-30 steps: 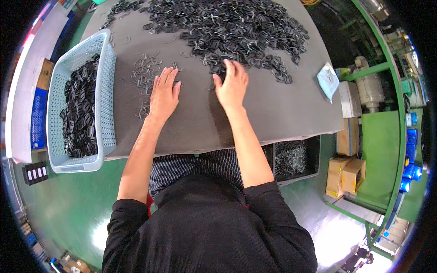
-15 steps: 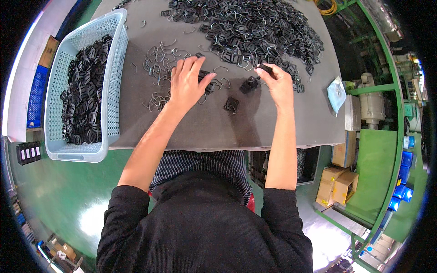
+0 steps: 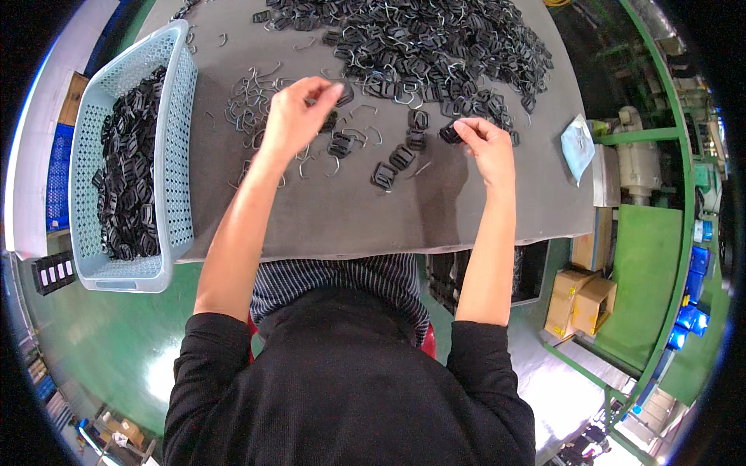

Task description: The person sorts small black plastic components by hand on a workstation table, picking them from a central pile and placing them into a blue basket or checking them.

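Note:
My right hand (image 3: 488,149) pinches a black plastic buckle (image 3: 449,133) between thumb and fingertips, just above the grey table. Farther left, my left hand (image 3: 297,115) has its thumb and fingers drawn together at the edge of another black buckle (image 3: 346,95); part of the grip is hidden. Between the hands, several loose black buckles (image 3: 401,158) lie in a slanting row, and a thin metal piece (image 3: 423,168) rests beside them. Below my left hand sits one more buckle (image 3: 340,144) among bent wire hooks (image 3: 364,111).
A large heap of black buckles with wire pieces (image 3: 435,54) covers the table's far side. Scattered wire hooks (image 3: 247,105) lie left of my left hand. A light blue basket (image 3: 180,155) full of black buckles stands at the left. A blue-white packet (image 3: 576,149) rests at the table's right edge.
My left hand has gone from spread fingers to a pinch and moved slightly left and away. My right hand has shifted a little right. More separate buckles now show between the hands.

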A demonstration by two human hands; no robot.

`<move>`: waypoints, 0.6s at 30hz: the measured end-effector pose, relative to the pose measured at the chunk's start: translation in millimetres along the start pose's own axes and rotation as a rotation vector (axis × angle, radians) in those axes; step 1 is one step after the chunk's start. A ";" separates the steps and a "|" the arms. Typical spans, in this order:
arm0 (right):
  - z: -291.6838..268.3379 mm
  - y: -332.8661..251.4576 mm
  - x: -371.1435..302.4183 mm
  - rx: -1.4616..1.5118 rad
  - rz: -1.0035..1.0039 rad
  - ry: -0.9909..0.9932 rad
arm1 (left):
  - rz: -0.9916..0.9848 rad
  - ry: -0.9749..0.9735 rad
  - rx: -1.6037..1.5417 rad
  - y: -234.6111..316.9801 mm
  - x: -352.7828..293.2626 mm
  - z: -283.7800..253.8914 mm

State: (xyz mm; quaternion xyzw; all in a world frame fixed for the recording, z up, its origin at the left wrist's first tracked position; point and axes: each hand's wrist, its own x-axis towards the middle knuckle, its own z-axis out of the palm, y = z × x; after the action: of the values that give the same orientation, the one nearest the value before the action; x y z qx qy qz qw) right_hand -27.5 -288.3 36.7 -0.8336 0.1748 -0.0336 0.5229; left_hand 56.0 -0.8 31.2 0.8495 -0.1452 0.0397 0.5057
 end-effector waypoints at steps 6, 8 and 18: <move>2.3 3.1 -0.8 0.059 0.040 -0.101 | -0.401 -0.217 -1.277 -27.6 3.6 -37.1; 0.1 15.4 1.9 0.220 0.040 -0.141 | -0.418 -0.206 -1.105 -34.3 8.9 -47.3; 20.7 14.2 17.1 0.274 0.139 -0.193 | -0.102 -0.093 0.353 -10.2 -7.4 -13.8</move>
State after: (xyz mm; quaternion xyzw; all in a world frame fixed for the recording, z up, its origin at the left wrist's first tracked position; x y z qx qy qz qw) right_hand -10.3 -281.7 12.6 -0.7399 0.1748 0.0590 0.6470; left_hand 52.9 17.3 27.7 0.9322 -0.1160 -0.0006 0.3429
